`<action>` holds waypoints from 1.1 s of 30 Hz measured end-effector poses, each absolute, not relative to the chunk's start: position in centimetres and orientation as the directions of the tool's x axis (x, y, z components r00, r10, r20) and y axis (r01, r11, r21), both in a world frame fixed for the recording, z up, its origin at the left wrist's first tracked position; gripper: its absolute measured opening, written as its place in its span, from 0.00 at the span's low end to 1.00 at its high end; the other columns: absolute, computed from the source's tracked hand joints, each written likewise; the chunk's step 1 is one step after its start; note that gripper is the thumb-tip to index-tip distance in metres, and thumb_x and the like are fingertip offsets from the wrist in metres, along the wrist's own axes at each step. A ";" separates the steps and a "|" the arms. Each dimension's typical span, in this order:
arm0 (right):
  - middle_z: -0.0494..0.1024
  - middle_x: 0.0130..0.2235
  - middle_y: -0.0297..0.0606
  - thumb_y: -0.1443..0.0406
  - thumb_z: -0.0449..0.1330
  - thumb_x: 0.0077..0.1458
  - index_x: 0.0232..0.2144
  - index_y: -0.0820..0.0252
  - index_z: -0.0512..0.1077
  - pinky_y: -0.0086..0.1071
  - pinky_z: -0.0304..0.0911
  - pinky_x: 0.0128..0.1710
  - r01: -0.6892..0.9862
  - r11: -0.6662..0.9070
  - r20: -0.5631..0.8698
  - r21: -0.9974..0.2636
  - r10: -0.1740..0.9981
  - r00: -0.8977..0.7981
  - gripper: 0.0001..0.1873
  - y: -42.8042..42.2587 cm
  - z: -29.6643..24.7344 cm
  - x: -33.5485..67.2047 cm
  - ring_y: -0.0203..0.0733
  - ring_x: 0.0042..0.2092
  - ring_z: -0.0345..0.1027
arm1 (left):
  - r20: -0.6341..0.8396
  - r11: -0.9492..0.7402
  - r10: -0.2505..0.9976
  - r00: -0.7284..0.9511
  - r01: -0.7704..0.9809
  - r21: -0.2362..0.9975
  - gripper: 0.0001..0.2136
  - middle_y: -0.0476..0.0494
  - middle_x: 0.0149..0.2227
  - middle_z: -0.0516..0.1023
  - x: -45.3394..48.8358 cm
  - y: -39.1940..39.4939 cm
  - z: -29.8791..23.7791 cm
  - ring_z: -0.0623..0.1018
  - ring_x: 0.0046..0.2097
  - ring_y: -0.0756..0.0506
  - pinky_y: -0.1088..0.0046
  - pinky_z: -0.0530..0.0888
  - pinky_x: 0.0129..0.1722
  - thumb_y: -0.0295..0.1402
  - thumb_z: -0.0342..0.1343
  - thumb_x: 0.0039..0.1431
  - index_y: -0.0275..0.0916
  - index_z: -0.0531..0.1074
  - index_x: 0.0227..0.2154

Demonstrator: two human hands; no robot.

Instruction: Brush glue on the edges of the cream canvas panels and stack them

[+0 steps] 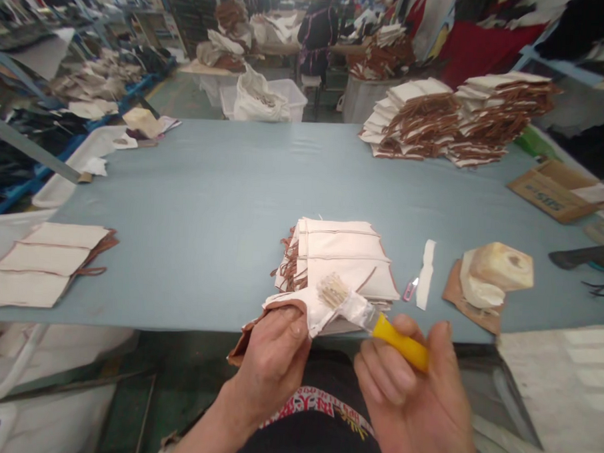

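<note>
My left hand point(276, 349) grips the brown-edged end of a cream fabric piece point(315, 314) at the table's front edge. My right hand point(410, 385) is closed around the yellow handle of a paintbrush point(400, 343). Its pale, coated bristles point(333, 291) rest on or just above the cream fabric; contact is hard to tell. Behind both hands lies a stack of cream pieces point(346, 245) with brown edging and loose brown strips on its left side. My fingers hide part of the held piece.
To the right lie a small pink cutter point(410, 288), a white strip point(425, 275) and a cut-open yellowish container point(500, 268) on a brown scrap. Another stack point(45, 262) lies at left. Tall piles point(417, 118) and a cardboard box point(556, 191) stand back right. A person point(318, 33) is beyond the table.
</note>
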State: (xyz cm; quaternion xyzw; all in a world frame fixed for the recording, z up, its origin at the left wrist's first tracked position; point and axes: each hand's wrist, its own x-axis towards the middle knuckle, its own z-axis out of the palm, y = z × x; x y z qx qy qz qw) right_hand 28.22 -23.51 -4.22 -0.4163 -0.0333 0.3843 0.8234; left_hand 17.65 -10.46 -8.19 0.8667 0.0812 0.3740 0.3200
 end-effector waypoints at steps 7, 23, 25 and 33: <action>0.73 0.21 0.31 0.47 0.65 0.65 0.36 0.54 0.80 0.27 0.70 0.25 -0.552 0.259 -0.308 -0.793 0.612 0.728 0.18 -23.6 -5.3 26.2 0.36 0.22 0.67 | 0.572 -0.758 0.401 0.715 -0.091 0.646 0.16 0.38 0.36 0.81 17.5 -10.9 -8.0 0.82 0.45 0.41 0.68 0.77 0.45 0.17 0.50 0.67 0.40 0.75 0.49; 0.72 0.19 0.32 0.51 0.62 0.67 0.33 0.56 0.79 0.30 0.72 0.25 -0.317 0.165 -0.185 -0.934 0.535 0.824 0.17 -26.8 -5.0 27.9 0.38 0.21 0.68 | 0.603 -0.778 0.336 0.723 -0.148 0.611 0.10 0.43 0.32 0.73 17.2 -10.4 -8.5 0.71 0.35 0.45 0.69 0.68 0.35 0.16 0.50 0.67 0.38 0.69 0.40; 0.72 0.19 0.32 0.52 0.59 0.68 0.32 0.56 0.78 0.30 0.70 0.23 -0.231 0.036 -0.179 -0.972 0.521 0.835 0.18 -27.5 -4.7 27.9 0.40 0.21 0.69 | 0.602 -0.784 0.298 0.741 -0.170 0.597 0.10 0.43 0.33 0.75 17.3 -10.2 -8.3 0.72 0.36 0.45 0.70 0.67 0.35 0.16 0.50 0.67 0.39 0.69 0.39; 0.80 0.24 0.31 0.62 0.63 0.64 0.36 0.49 0.82 0.29 0.75 0.31 0.612 -0.077 0.358 -0.787 0.751 0.555 0.07 -29.1 -2.5 29.9 0.41 0.25 0.77 | 0.590 -0.854 0.197 0.783 -0.159 0.496 0.11 0.42 0.33 0.76 17.6 -9.7 -8.4 0.75 0.39 0.42 0.68 0.69 0.36 0.17 0.49 0.67 0.40 0.70 0.38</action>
